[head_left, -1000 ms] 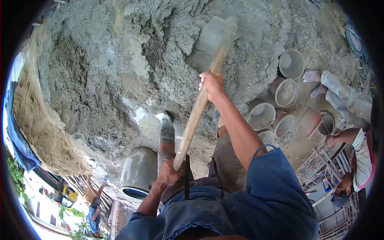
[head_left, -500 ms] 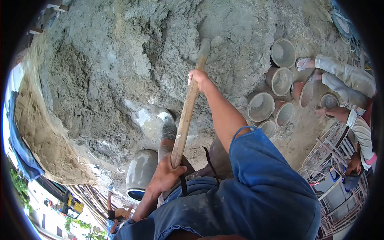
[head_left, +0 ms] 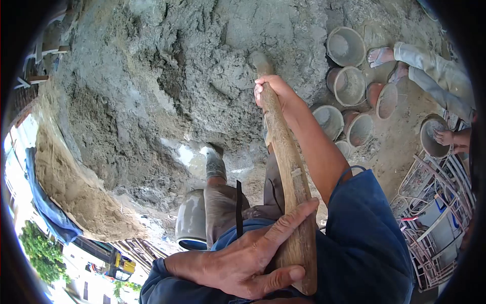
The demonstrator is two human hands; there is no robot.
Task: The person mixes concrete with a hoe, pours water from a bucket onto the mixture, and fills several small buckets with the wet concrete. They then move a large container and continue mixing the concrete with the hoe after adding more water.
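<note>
A shovel [head_left: 283, 152] slants from my body into a wide bed of wet grey mortar [head_left: 217, 76]. Its blade is buried and its lower end is coated with mortar. My right hand [head_left: 272, 90] is wrapped round the shaft near that lower end. At the top end of the handle is my left hand [head_left: 248, 261], its thumb and a finger stretched across the wood. The other fingers of this hand are hidden, and it appears to hold the handle loosely. Below the shaft, a mortar-coated boot [head_left: 215, 164] stands at the edge of the mortar.
Several buckets [head_left: 349, 86] stand right of the mortar, near a co-worker's legs [head_left: 430, 66]. A co-worker's hand [head_left: 445, 138] touches another bucket [head_left: 430, 129]. Metal frames [head_left: 435, 202] lie lower right. A grey drum [head_left: 191, 218] stands left of my leg; sand [head_left: 86, 202] slopes farther left.
The handle's top end has swung right and nearer to me. My left hand went with it, its thumb and finger now stretched out. The co-worker's bucket at right has shifted outward.
</note>
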